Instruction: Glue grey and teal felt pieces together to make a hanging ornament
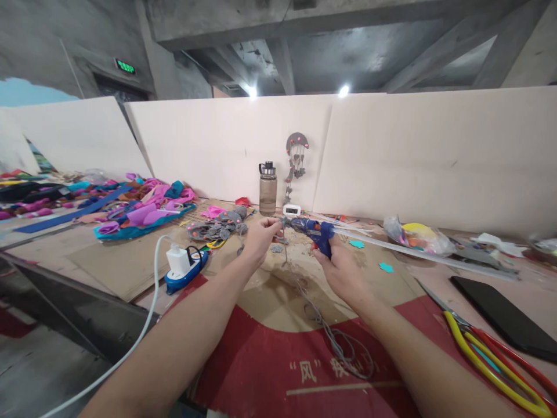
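My right hand (pixel 343 270) is wrapped round the handle of a blue hot glue gun (pixel 321 233), with a long clear glue stick (pixel 418 252) sticking out of its back. The gun's nozzle points left, toward my left hand (pixel 263 237). The fingers of that hand are pinched on a small grey felt piece (pixel 284 222), right at the nozzle; its exact shape is too small to tell. Grey cord (pixel 311 299) hangs below the fingertips and trails in loose loops over the cardboard. Another grey scrap (pixel 276 248) lies just beneath my hands.
Left of my hands are grey felt pieces with coloured dots (pixel 213 229) and a power strip (pixel 185 273) with a white plug. Behind stand a water bottle (pixel 268 191) and a grey moon-shaped hanging ornament (pixel 296 145). Scissors (pixel 483 348) and a black phone (pixel 505 316) lie right.
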`<state>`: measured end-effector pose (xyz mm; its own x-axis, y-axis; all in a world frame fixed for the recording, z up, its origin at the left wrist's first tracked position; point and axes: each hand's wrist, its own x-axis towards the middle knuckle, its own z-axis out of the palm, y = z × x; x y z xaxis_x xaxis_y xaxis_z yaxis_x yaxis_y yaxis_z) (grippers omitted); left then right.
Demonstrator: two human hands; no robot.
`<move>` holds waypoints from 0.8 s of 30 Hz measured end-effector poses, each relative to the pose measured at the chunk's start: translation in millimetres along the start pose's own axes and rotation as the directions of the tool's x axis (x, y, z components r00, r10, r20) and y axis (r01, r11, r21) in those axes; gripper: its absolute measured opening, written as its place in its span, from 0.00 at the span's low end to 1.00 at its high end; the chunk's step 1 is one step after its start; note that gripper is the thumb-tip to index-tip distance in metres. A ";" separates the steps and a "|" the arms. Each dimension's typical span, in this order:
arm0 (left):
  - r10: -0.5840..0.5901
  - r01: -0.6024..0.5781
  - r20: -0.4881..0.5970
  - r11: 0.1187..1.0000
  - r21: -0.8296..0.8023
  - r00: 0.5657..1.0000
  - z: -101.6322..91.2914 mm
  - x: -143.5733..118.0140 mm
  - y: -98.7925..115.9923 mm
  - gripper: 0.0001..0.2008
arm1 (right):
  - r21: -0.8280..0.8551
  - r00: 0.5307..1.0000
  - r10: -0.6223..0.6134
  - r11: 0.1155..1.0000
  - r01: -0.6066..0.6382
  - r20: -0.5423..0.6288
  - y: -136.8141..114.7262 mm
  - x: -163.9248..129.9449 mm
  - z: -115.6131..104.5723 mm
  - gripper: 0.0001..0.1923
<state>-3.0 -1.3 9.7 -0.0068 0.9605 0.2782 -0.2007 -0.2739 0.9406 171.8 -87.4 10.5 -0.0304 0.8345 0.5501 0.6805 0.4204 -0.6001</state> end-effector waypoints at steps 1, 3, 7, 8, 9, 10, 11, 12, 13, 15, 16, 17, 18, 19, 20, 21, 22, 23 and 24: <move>-0.006 0.006 -0.004 1.000 -0.030 1.000 -0.9 1.0 -0.4 0.12 | 0.026 1.000 0.008 1.000 -0.008 -0.010 0.4 0.3 0.0 0.13; -0.036 0.035 -0.012 0.995 -0.096 0.999 -2.7 3.0 -1.2 0.13 | 0.104 0.999 0.047 0.994 -0.044 -0.028 1.5 1.6 -0.3 0.13; -0.078 0.074 -0.020 0.984 -0.159 0.997 -4.6 4.3 -1.7 0.16 | 0.369 0.963 0.270 0.896 -0.248 -0.010 10.3 7.6 -3.6 0.10; -0.081 0.078 -0.013 0.984 -0.161 0.997 -4.2 3.9 -1.5 0.16 | 0.404 0.945 0.327 0.861 -0.309 0.025 15.3 9.7 -5.1 0.08; -0.080 0.079 -0.003 0.984 -0.159 0.997 -3.4 3.1 -1.1 0.16 | 0.399 0.926 0.372 0.841 -0.366 0.065 21.6 11.7 -6.9 0.06; -0.076 0.076 0.007 0.986 -0.151 0.997 -2.2 2.0 -0.6 0.16 | 0.349 0.911 0.400 0.843 -0.408 0.097 29.3 13.5 -8.7 0.05; -0.067 0.069 0.015 0.988 -0.139 0.998 -0.6 0.7 0.0 0.16 | 0.259 0.903 0.416 0.865 -0.429 0.107 37.9 15.1 -10.6 0.05; -0.054 0.056 0.022 0.991 -0.121 0.998 1.1 -0.8 0.6 0.16 | 0.134 0.903 0.422 0.893 -0.430 0.085 47.1 16.3 -12.5 0.08; -0.038 0.041 0.028 0.994 -0.099 0.999 3.0 -2.5 1.2 0.15 | -0.001 0.916 0.400 0.916 -0.400 0.031 56.0 17.0 -14.3 0.11; 0.000 0.002 0.042 0.999 -0.050 0.999 6.6 -6.1 2.5 0.14 | -0.171 0.941 0.330 0.925 -0.339 -0.077 69.5 17.5 -17.7 0.17; 0.023 -0.022 0.052 1.000 -0.020 0.998 8.3 -8.1 3.0 0.13 | -0.216 0.950 0.282 0.928 -0.305 -0.131 72.6 17.5 -18.8 0.18; 0.052 -0.053 0.061 0.998 0.016 0.997 10.0 -10.1 3.6 0.12 | -0.235 0.955 0.236 0.932 -0.275 -0.182 72.4 17.3 -19.2 0.18; 0.085 -0.089 0.069 0.994 0.059 0.994 11.6 -12.3 4.0 0.10 | -0.234 0.954 0.198 0.940 -0.250 -0.223 68.8 17.0 -18.6 0.17; 0.124 -0.132 0.071 0.985 0.109 0.990 13.2 -14.6 4.3 0.09 | -0.217 0.952 0.160 0.951 -0.219 -0.260 62.1 16.7 -16.7 0.14; 0.167 -0.177 0.074 0.970 0.164 0.983 14.9 -17.1 4.5 0.07 | -0.162 0.951 0.152 0.966 -0.201 -0.270 52.9 16.2 -13.4 0.11; 0.214 -0.226 0.076 0.949 0.219 0.974 16.7 -19.6 4.6 0.06 | -0.049 0.954 0.181 0.979 -0.198 -0.238 42.1 15.4 -8.8 0.10; 0.262 -0.274 0.081 0.923 0.269 0.962 18.5 -22.1 4.6 0.05 | 0.107 0.961 0.208 0.976 -0.191 -0.184 30.7 14.3 -3.1 0.10; 0.306 -0.319 0.092 0.895 0.312 0.948 20.3 -24.5 4.6 0.04 | 0.275 0.971 0.211 0.946 -0.174 -0.113 19.8 12.9 3.2 0.12; 0.339 -0.356 0.109 0.868 0.346 0.934 22.0 -26.9 4.5 0.03 | 0.452 0.978 0.203 0.878 -0.160 -0.048 10.0 11.2 9.3 0.14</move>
<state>17.9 -29.4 10.8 0.0327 0.7991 0.6004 0.1672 -0.5966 0.7849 171.4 -70.5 5.2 0.1437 0.8842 0.4444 0.2710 0.3967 -0.8770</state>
